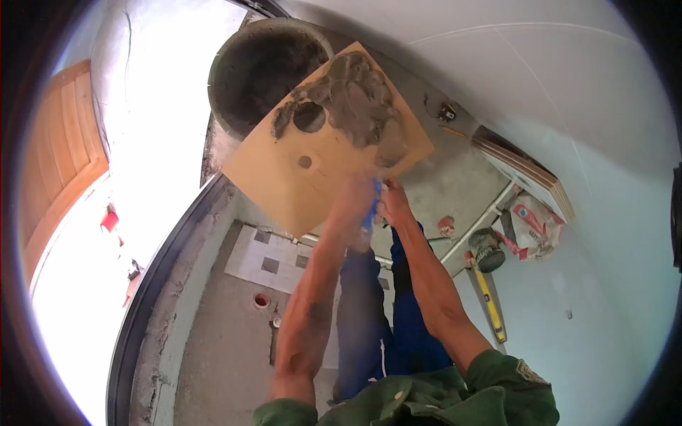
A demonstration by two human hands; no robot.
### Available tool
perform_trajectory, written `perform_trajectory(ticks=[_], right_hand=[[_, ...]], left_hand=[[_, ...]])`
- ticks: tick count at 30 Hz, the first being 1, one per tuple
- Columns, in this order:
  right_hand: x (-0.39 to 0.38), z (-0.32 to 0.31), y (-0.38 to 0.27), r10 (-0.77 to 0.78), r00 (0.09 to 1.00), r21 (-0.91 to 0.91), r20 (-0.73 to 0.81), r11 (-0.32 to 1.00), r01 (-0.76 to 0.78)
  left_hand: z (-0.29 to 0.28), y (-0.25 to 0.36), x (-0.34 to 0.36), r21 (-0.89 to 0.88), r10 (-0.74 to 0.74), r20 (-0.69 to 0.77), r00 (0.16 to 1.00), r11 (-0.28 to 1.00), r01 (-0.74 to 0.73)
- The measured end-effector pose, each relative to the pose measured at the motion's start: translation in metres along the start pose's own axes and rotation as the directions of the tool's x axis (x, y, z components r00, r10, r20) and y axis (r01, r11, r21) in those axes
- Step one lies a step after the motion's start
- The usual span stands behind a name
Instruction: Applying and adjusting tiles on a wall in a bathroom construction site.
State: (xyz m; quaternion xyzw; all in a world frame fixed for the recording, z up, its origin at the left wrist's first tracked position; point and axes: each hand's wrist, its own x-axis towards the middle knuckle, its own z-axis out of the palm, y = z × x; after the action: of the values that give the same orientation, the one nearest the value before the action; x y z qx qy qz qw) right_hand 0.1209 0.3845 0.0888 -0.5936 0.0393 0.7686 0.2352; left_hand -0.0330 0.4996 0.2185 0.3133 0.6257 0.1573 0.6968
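Observation:
A tan square tile (256, 170) has a large hole, a smaller one and wet grey mortar (359, 103) spread over its upper part. In front of its near edge, my left hand (349, 199), smeared by motion, appears closed on a blue-handled tool (371, 202) whose lower end is blurred. Just right of it, my right hand (394, 204) has curled fingers beside the blue handle; what they hold, if anything, is hidden.
A mortar tub (234, 78) stands behind the tile. At right are leaning boards (540, 184), a sack (533, 227), a bucket (487, 252), a yellow level (490, 302) and a tape measure (447, 112). A dark frame (145, 312) and raised edge run along the left.

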Motion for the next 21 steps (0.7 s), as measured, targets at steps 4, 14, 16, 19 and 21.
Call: perform_trajectory(ticks=[4,14,16,19,21], right_hand=[[0.012,-0.021,0.019,-0.235,0.971,0.167,-0.032,0.957,0.237],[-0.003,0.013,0.0,-0.148,0.989,0.21,-0.028,0.966,0.15],[-0.004,0.013,-0.006,-0.18,0.983,0.022,-0.031,0.983,0.181],[-0.006,0.008,-0.006,-0.24,0.97,-0.343,0.046,0.908,0.241],[-0.007,0.007,-0.004,-0.323,0.937,-0.385,0.133,0.854,0.35]], left_hand=[[0.032,-0.003,-0.024,0.115,-0.111,-0.136,0.984,0.985,0.127],[0.009,0.027,0.002,0.852,0.085,0.197,0.977,0.477,-0.214],[0.016,0.03,0.006,0.91,0.102,0.227,0.969,0.333,-0.248],[0.029,0.021,-0.025,0.789,0.241,0.103,0.965,0.572,-0.227],[0.025,0.012,-0.043,0.394,0.069,-0.135,0.989,0.919,-0.01]])
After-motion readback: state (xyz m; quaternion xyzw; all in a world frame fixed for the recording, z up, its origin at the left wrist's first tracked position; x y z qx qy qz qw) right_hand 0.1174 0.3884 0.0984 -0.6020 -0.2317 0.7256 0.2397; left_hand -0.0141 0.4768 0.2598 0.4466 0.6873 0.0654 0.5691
